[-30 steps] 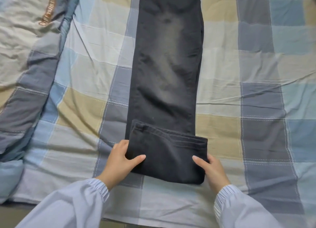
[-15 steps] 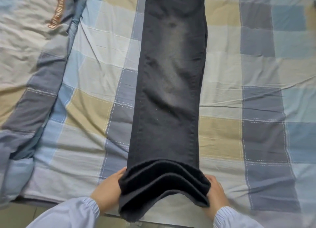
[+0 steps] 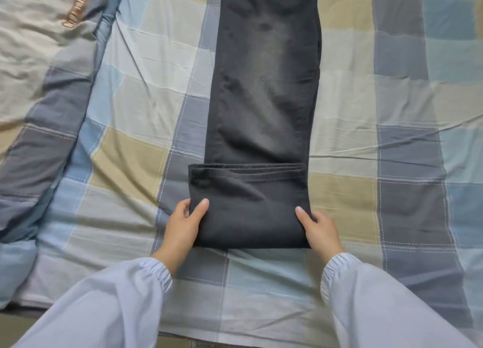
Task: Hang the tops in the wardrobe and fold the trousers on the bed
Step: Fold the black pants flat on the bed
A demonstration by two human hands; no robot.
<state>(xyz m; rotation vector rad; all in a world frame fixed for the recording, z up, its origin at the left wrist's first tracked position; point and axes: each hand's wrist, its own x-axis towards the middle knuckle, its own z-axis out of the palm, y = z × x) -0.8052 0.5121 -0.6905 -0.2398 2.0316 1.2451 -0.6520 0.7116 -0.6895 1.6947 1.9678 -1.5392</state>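
One fold lies in the trousers (image 3: 264, 86); our left hand (image 3: 184, 223) and right hand (image 3: 320, 226) pinch its sides; most length remains.

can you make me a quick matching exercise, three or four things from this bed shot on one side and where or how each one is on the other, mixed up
Things:
1. trousers
2. left hand
3. right hand
4. quilt

Place or state:
A. grips the right edge of the folded end
B. bunched along the left side of the bed
C. lying lengthwise down the middle, near end folded over
D. grips the left edge of the folded end

Pairs: 1-C, 2-D, 3-A, 4-B
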